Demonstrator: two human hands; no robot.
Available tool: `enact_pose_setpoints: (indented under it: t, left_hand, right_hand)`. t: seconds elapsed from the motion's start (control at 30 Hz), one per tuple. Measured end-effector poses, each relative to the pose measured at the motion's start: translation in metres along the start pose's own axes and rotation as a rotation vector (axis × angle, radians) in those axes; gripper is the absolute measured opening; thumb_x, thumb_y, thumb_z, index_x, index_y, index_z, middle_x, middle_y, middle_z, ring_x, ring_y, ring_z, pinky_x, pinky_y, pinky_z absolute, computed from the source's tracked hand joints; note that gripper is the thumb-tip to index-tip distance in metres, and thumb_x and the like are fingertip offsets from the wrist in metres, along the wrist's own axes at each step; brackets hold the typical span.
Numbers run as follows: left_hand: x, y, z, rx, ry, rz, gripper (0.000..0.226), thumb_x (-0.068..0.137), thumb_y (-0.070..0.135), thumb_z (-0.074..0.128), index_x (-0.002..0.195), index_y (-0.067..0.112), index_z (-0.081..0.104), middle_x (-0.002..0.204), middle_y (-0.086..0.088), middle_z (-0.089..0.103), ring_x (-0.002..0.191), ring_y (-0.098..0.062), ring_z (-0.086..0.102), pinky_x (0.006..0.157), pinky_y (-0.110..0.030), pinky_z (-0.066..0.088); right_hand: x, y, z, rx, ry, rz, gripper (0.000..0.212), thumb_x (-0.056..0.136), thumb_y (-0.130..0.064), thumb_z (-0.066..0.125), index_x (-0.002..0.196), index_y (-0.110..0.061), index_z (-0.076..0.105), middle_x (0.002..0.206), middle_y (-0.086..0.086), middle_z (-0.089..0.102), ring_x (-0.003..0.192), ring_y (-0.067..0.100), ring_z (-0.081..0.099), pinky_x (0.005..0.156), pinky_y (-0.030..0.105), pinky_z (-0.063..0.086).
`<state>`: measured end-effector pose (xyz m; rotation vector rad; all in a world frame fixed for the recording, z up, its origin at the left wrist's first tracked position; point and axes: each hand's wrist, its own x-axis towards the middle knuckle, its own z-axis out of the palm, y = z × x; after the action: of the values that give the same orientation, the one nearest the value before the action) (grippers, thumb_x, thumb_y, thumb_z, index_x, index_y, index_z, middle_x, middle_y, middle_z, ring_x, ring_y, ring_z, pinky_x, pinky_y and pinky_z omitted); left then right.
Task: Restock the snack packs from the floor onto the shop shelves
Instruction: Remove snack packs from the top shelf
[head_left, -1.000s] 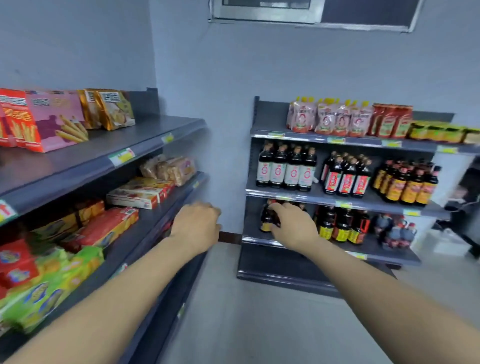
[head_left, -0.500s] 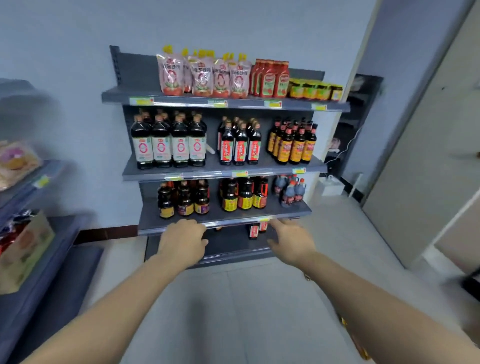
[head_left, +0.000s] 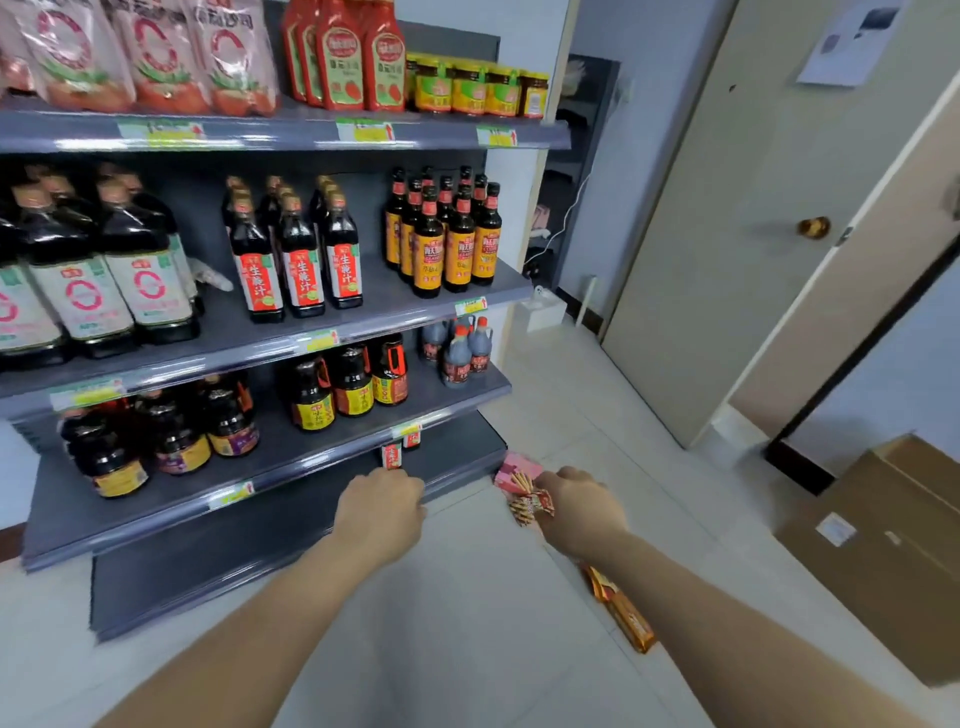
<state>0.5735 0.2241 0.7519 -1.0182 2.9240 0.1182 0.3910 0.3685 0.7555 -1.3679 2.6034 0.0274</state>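
The view has swung right to the floor, where a pink snack pack (head_left: 511, 467) now shows at ten o'clock of the right hand (head_left: 582, 512), its grip hidden, while the left hand (head_left: 382, 512) hangs loosely curled and empty, so pickup likely comes next.

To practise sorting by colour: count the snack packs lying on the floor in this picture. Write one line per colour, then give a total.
pink snack box: 1
red snack pack: 1
orange snack pack: 1
Total: 3 in view. The right hand and its forearm cover part of the floor, so more may be hidden.
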Motion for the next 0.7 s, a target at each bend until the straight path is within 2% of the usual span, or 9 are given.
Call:
enact_pose_setpoints:
  t: [0.1,0.4,0.57,0.7]
  left_hand:
    - [0.052,0.008,0.011,0.004,-0.042,0.054,0.024,0.096,0.031,0.044,0.101,0.014,0.060,0.109,-0.004,0.061,0.105,-0.025,0.055,0.079,-0.034,0.041]
    - [0.200,0.039,0.048,0.011,-0.157,0.149,0.025,0.097,0.028,0.041,0.105,0.012,0.059,0.113,-0.005,0.061,0.109,-0.025,0.054,0.081,-0.032,0.043]
    - [0.283,0.062,0.077,-0.036,-0.200,0.120,0.021,0.095,0.027,0.045,0.099,0.012,0.059,0.108,-0.005,0.062,0.105,-0.026,0.057,0.077,-0.033,0.045]
    - [0.347,0.078,0.108,-0.057,-0.249,0.118,0.019,0.093,0.023,0.045,0.093,0.010,0.059,0.102,-0.005,0.063,0.098,-0.027,0.059,0.072,-0.033,0.046]
  right_hand:
    - [0.036,0.023,0.005,0.001,-0.034,0.069,0.044,0.094,-0.032,0.050,0.136,-0.022,0.046,0.131,0.005,0.052,0.120,0.026,0.050,0.096,0.037,0.044]
    - [0.146,0.097,0.027,0.079,-0.139,0.216,0.042,0.094,-0.033,0.050,0.135,-0.024,0.047,0.130,0.003,0.053,0.120,0.026,0.050,0.096,0.039,0.047]
    - [0.218,0.142,0.047,0.132,-0.190,0.242,0.043,0.094,-0.032,0.050,0.136,-0.024,0.047,0.131,0.004,0.052,0.123,0.027,0.048,0.099,0.041,0.045]
    - [0.275,0.174,0.069,0.146,-0.239,0.269,0.041,0.093,-0.035,0.051,0.132,-0.024,0.049,0.125,0.004,0.054,0.117,0.028,0.051,0.092,0.043,0.049]
